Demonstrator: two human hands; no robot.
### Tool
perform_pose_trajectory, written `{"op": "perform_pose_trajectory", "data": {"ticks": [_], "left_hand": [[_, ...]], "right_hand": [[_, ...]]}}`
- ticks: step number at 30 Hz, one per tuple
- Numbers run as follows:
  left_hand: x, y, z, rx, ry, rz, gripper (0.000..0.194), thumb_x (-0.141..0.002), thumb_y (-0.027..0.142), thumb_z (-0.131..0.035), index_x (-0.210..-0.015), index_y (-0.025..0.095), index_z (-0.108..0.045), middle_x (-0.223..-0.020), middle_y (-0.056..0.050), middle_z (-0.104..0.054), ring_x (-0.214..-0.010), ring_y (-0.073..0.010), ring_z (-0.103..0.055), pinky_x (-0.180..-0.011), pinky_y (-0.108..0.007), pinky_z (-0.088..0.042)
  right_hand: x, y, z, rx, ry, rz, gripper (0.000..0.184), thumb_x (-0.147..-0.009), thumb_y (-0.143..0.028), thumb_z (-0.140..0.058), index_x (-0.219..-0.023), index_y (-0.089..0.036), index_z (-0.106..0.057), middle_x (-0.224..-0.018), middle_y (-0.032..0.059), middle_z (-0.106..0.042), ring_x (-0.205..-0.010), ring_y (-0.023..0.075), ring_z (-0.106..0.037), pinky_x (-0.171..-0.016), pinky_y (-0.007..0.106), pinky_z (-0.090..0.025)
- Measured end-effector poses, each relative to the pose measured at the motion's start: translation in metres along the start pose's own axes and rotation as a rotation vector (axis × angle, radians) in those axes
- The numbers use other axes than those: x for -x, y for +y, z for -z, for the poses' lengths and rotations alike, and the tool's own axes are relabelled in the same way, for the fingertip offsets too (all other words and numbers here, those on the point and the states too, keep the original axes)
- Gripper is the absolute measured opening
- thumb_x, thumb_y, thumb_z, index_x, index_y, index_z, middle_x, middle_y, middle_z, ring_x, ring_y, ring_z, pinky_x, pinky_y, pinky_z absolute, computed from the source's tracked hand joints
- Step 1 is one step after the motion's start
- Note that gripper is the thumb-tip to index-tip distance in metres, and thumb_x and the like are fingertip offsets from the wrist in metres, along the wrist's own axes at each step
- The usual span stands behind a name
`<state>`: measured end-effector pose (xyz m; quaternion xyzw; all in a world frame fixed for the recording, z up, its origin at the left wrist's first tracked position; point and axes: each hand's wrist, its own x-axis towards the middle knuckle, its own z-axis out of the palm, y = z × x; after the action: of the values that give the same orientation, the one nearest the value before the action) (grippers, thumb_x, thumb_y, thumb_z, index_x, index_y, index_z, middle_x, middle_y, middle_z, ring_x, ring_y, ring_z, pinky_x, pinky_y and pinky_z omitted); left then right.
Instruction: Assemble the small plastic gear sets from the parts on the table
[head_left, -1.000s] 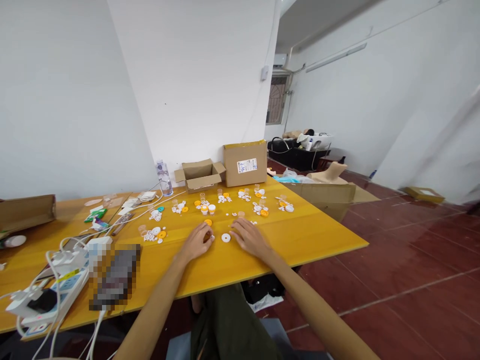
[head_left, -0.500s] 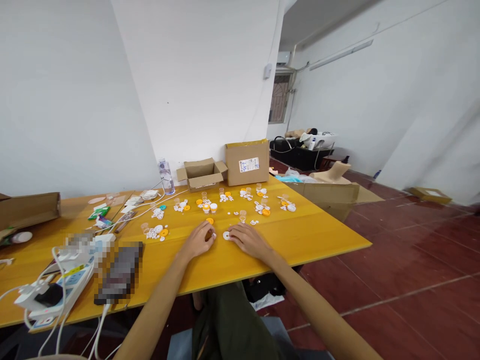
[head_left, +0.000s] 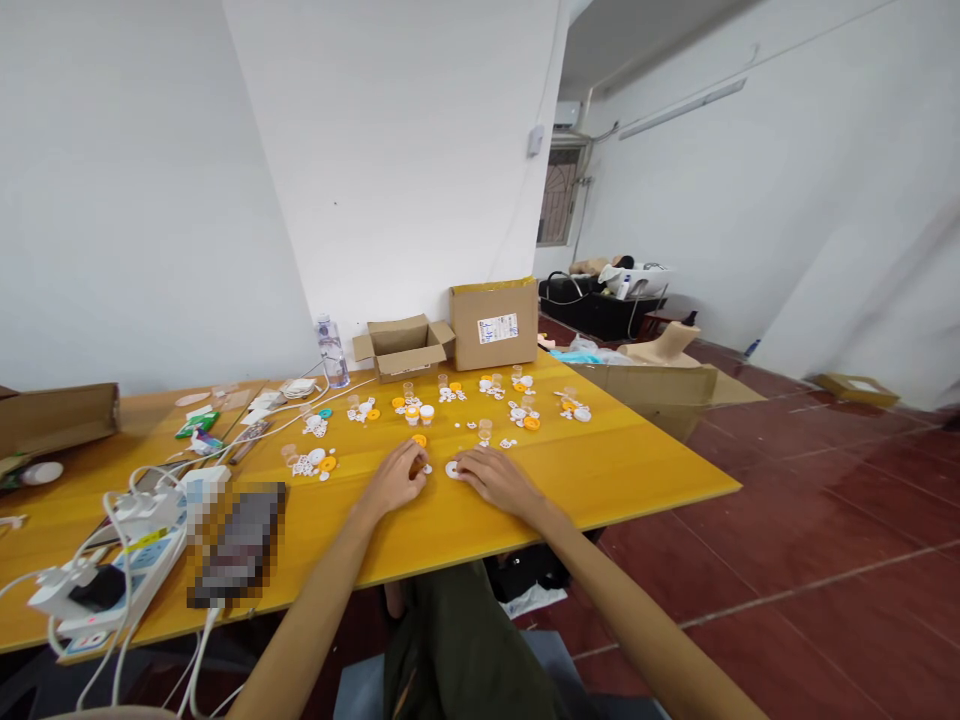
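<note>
My left hand (head_left: 397, 478) rests on the yellow table with curved fingers, thumb and fingertips a little apart and nothing seen between them. Just right of its fingertips lies a small white plastic piece (head_left: 427, 468). An orange plastic wheel (head_left: 420, 440) sits just beyond that hand. My right hand (head_left: 496, 478) has its fingertips closed on the edge of a round white plastic disc (head_left: 451, 469), which lies on the table. Its fingers hide part of the disc. Behind the right hand stands a clear cup (head_left: 485, 429), with small white pieces (head_left: 508, 443) beside it.
Several heaps of clear cups and white and orange parts (head_left: 315, 460) spread over the table (head_left: 637, 465). Two white-and-orange jars (head_left: 427, 414) stand mid-table. Cardboard boxes (head_left: 409, 358) and a water bottle (head_left: 332, 352) line the back. At left are a power strip (head_left: 142, 560) with cables and a blurred dark device (head_left: 240, 550).
My left hand has shifted slightly left, and the small white piece now shows apart from its fingertips. My right hand stays at the white disc, almost unmoved.
</note>
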<state>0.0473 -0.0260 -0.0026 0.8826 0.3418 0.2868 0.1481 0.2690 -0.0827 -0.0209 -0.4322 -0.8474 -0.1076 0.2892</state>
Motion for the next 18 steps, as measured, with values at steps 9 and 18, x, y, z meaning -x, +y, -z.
{"op": "perform_pose_trajectory", "data": {"ticks": [9, 18], "left_hand": [[-0.003, -0.007, 0.001, -0.026, 0.187, 0.122, 0.023, -0.075, 0.003, -0.047, -0.085, 0.022, -0.057, -0.085, -0.003, -0.062, -0.084, -0.0201, -0.062, -0.08, -0.033, -0.05], [-0.005, -0.008, 0.001, -0.034, 0.193, 0.153, 0.022, -0.079, 0.003, -0.048, -0.085, 0.022, -0.057, -0.085, -0.003, -0.064, -0.082, -0.0199, -0.063, -0.075, -0.033, -0.051]], "right_hand": [[-0.001, -0.003, 0.0, 0.01, -0.021, -0.032, 0.021, -0.1, -0.022, -0.049, -0.095, -0.024, -0.07, -0.098, 0.0064, -0.073, -0.09, 0.0206, -0.066, -0.085, 0.035, -0.052], [-0.003, -0.012, -0.001, -0.038, 0.002, -0.088, 0.016, -0.099, -0.02, -0.052, -0.094, -0.023, -0.067, -0.094, 0.0059, -0.072, -0.09, 0.0203, -0.066, -0.083, 0.033, -0.053]]}}
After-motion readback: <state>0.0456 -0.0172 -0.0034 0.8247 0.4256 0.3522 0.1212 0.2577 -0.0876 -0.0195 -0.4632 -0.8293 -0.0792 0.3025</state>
